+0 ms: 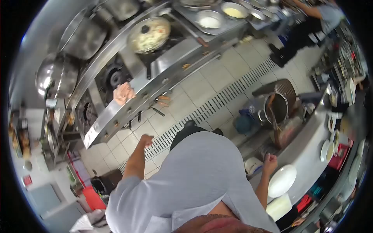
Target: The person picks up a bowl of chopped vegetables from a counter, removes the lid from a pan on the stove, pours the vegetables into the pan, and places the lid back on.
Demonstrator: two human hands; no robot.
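My left hand hangs in the air over the tiled floor, its fingers curled and nothing showing in them. It is nearest to the front of the stove, apart from it. My right hand is closed beside the counter, near a white oval plate. Its fingers are bent together, and whether they hold something small is hidden. Behind the plate's near end is a pale rectangular board or tray. A white tub sits just left of that hand.
On the stove are a lidded pan of food, a crumpled pinkish cloth and large steel pots. A drain grate crosses the floor. A tall pot stands right; another person works at the far right.
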